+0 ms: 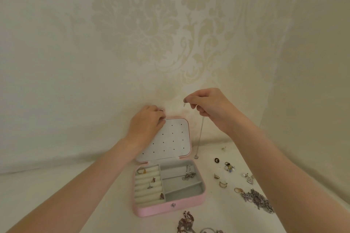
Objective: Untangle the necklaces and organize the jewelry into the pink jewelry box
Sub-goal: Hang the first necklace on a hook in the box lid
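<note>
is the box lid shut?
No, the pink jewelry box is open: its lid stands upright with the left hand at its top edge.

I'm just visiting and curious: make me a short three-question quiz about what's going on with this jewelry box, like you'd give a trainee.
1. True or false: the pink jewelry box is shut.
2. Which hand holds up the thin silver necklace? A) left hand B) right hand C) neither
3. Fill in: the rings already in the box sit in the cream padded rolls on its ____ side in the picture.

Key:
1. False. The lid stands open, and the left hand's fingers grip its top edge.
2. B. The necklace dangles from the right hand, beside the lid.
3. Left. A chain lies in a grey compartment on the other side.
</note>
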### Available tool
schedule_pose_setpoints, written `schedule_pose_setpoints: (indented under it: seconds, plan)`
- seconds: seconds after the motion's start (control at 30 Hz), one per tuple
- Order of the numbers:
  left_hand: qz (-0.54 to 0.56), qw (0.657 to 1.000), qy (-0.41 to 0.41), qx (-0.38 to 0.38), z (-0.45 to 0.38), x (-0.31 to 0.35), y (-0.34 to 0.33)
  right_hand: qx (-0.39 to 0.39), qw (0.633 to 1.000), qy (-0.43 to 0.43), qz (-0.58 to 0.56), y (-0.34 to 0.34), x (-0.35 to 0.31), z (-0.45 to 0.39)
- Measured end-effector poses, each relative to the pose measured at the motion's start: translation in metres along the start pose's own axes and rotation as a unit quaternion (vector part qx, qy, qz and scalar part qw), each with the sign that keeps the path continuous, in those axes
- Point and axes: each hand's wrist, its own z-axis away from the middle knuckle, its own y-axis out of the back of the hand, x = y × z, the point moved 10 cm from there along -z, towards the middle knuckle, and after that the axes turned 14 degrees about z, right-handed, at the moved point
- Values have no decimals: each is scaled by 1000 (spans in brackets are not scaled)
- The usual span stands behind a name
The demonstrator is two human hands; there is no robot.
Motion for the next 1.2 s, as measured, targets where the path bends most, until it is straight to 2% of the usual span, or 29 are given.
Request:
schedule_pose_setpoints:
  seconds: [0.07, 0.17, 0.33, 0.43, 0.5, 0.57, 0.63, 0.67, 0.73, 0.8, 0.9, 1.0, 1.03, 1.13, 1.2]
  plan:
    - [-2, 999, -7, 36, 0, 5, 4, 3, 1000, -4, -6, 1, 4, -2]
    - [-25, 994, -64, 83, 2, 18, 12, 6, 1000, -5, -10, 1, 5, -5]
    - [-193, 967, -131, 98, 14, 45, 19, 40, 998, 6, -47, 7, -9, -11]
    - [-156, 957, -211, 122, 40, 67, 27, 47, 997, 32, -49, 7, -31, -16]
    - [-79, 968, -223, 90, 58, 76, 32, 45, 996, 51, -52, 7, -47, -19]
    - [-7, 986, -157, 46, 63, 72, 40, 37, 996, 66, -54, 4, -64, -23]
    - [107, 994, -29, 8, 54, 46, 46, 24, 995, 74, -59, -3, -79, -26]
    - [191, 981, 31, -16, 48, 33, 44, 15, 995, 76, -63, -8, -85, -27]
    - [345, 933, 96, -41, 37, 17, 40, -11, 994, 81, -71, -21, -96, -28]
    - [424, 894, 134, -50, 30, 12, 38, -39, 992, 79, -92, -35, -98, -28]
    - [477, 857, 183, -71, 33, 3, 26, -70, 987, 55, -131, -57, -85, -30]
    - [538, 801, 238, -114, 45, -9, 9, -77, 982, 34, -169, -72, -69, -33]
    - [541, 796, 243, -119, 48, -14, 6, -75, 979, 33, -185, -76, -66, -34]
    - [515, 814, 248, -105, 53, -32, 3, -71, 973, 28, -216, -83, -62, -41]
    - [472, 842, 244, -93, 52, -42, 4, -74, 973, 21, -216, -87, -61, -43]
